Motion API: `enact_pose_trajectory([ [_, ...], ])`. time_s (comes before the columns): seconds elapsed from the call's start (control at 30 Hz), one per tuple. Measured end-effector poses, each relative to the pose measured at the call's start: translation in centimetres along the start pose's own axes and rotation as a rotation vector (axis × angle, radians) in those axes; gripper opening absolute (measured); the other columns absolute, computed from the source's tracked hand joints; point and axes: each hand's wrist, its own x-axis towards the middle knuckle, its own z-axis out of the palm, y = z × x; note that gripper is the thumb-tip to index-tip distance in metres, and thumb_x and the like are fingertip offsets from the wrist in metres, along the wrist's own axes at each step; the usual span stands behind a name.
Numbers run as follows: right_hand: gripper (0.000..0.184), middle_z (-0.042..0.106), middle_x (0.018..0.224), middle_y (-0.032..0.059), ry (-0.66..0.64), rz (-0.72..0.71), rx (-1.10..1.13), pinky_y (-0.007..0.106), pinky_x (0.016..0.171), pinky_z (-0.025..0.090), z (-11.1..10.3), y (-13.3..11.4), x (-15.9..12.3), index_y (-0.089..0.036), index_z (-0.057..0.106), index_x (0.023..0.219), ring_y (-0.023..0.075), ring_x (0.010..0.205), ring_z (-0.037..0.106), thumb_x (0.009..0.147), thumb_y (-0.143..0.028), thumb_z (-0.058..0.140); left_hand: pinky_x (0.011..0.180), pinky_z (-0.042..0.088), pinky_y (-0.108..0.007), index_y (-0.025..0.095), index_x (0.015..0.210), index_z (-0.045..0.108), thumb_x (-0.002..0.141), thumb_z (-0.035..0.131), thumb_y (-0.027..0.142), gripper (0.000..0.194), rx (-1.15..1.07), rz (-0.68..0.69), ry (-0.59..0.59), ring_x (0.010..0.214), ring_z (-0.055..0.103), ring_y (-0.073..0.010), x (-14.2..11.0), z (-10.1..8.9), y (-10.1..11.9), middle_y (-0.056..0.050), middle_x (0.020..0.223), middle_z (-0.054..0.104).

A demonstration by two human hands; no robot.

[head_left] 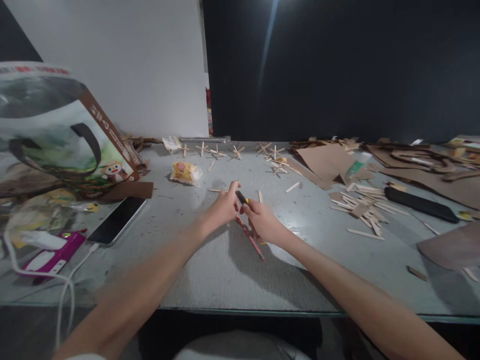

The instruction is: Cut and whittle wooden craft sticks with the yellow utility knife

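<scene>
My right hand [264, 220] is closed round a black and yellow utility knife [242, 197], its dark end pointing up and left toward my left hand. Close beside it, my left hand [225, 204] has bent fingers, with the index finger raised; what they pinch, if anything, is hidden. A red patterned pencil [250, 238] slants below both hands, its upper end meeting the left fingertips; whether it is gripped I cannot tell. One wooden stick [215, 190] lies at the left knuckles, and another stick [260, 196] lies just beyond the right hand.
Several crossed-stick stars [237, 152] stand along the back, behind a wrapped yellow snack [185, 173]. To the right are a pile of wooden sticks [365, 207], a black case [422, 204] and brown cardboard [326, 162]. A phone [118, 220], cable and large bag [56, 140] occupy the left.
</scene>
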Motion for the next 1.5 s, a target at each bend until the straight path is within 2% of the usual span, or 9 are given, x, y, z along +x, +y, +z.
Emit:
enact_pose_trajectory([
  [0.13, 0.021, 0.041, 0.053, -0.0105, -0.043, 0.023, 0.04, 0.022, 0.043, 0.031, -0.3, 0.0, -0.1, -0.025, 0.048, 0.092, 0.0114, 0.038, 0.038, 0.11, -0.028, 0.038, 0.063, 0.039, -0.027, 0.022, 0.132, 0.051, 0.079, 0.054, -0.005, 0.059, -0.01, 0.003, -0.047, 0.061, 0.062, -0.0172, 0.0, -0.2, -0.1, 0.008, 0.062, 0.057],
  [0.33, 0.024, 0.041, 0.052, -0.0088, 0.015, -0.007, -0.01, 0.022, 0.043, 0.03, -0.1, 0.2, 0.0, -0.025, 0.047, 0.088, 0.0118, 0.04, 0.041, 0.111, -0.028, 0.038, 0.06, 0.035, -0.027, 0.019, 0.133, 0.048, 0.079, 0.06, 0.0, 0.059, -0.046, -0.012, 0.083, 0.059, 0.056, -0.0173, -0.1, 0.6, 0.0, 0.01, 0.061, 0.052],
  [0.53, 0.023, 0.037, 0.051, -0.0115, -0.043, 0.017, 0.041, 0.021, 0.04, 0.031, -0.4, 0.0, -0.1, -0.025, 0.048, 0.091, 0.0109, 0.036, 0.035, 0.111, -0.032, 0.039, 0.061, 0.039, -0.026, 0.023, 0.132, 0.051, 0.076, 0.056, -0.004, 0.062, 0.003, 0.019, -0.005, 0.06, 0.061, -0.0168, -0.1, 0.0, -0.3, 0.009, 0.06, 0.057],
  [0.77, 0.023, 0.038, 0.052, -0.0098, 0.01, -0.013, 0.012, 0.022, 0.047, 0.034, -0.1, 0.1, 0.1, -0.026, 0.048, 0.09, 0.0129, 0.042, 0.039, 0.11, -0.031, 0.04, 0.057, 0.033, -0.026, 0.02, 0.132, 0.048, 0.078, 0.059, 0.002, 0.057, -0.1, 0.015, 0.116, 0.058, 0.054, -0.0162, 0.0, 0.8, -0.2, 0.011, 0.059, 0.05],
  [0.93, 0.023, 0.037, 0.052, -0.0094, 0.016, -0.029, 0.006, 0.022, 0.047, 0.033, -0.2, 0.0, -0.1, -0.025, 0.049, 0.09, 0.0132, 0.043, 0.039, 0.11, -0.03, 0.039, 0.061, 0.038, -0.026, 0.024, 0.13, 0.053, 0.081, 0.057, 0.002, 0.054, -0.048, 0.015, 0.022, 0.059, 0.059, -0.0165, 0.0, -0.2, -0.1, 0.009, 0.061, 0.057],
  [1.07, 0.024, 0.041, 0.053, -0.0078, 0.01, -0.034, -0.006, 0.022, 0.049, 0.037, -0.4, 0.1, -0.2, -0.025, 0.052, 0.09, 0.0144, 0.047, 0.043, 0.109, -0.034, 0.042, 0.06, 0.039, -0.026, 0.025, 0.128, 0.053, 0.082, 0.057, 0.003, 0.051, -0.058, 0.006, -0.002, 0.057, 0.058, -0.0161, 0.0, -0.5, -0.1, 0.009, 0.061, 0.057],
  [1.2, 0.024, 0.044, 0.056, -0.0063, 0.036, -0.04, -0.011, 0.024, 0.052, 0.04, -0.2, 0.2, 0.2, -0.025, 0.052, 0.091, 0.016, 0.052, 0.047, 0.109, -0.034, 0.04, 0.057, 0.036, -0.026, 0.024, 0.126, 0.052, 0.085, 0.054, 0.004, 0.045, -0.177, -0.016, 0.095, 0.056, 0.056, -0.0156, 0.2, 0.3, 0.3, 0.007, 0.063, 0.056],
  [1.3, 0.023, 0.047, 0.059, -0.0054, 0.065, -0.026, -0.014, 0.025, 0.054, 0.042, 0.0, 0.2, 0.3, -0.026, 0.052, 0.092, 0.0164, 0.053, 0.048, 0.109, -0.034, 0.04, 0.057, 0.035, -0.027, 0.023, 0.126, 0.051, 0.083, 0.056, 0.004, 0.047, -0.187, -0.012, 0.143, 0.058, 0.056, -0.0157, 0.2, 0.5, 0.6, 0.007, 0.065, 0.055],
  [1.5, 0.023, 0.043, 0.057, -0.0076, 0.024, -0.005, 0.005, 0.024, 0.05, 0.036, -0.3, -0.3, -0.2, -0.025, 0.052, 0.092, 0.0142, 0.047, 0.041, 0.109, -0.034, 0.039, 0.058, 0.037, -0.026, 0.025, 0.126, 0.054, 0.081, 0.052, -0.001, 0.052, -0.099, 0.021, 0.004, 0.057, 0.058, -0.0158, -0.1, -0.7, 0.4, 0.009, 0.061, 0.055],
])
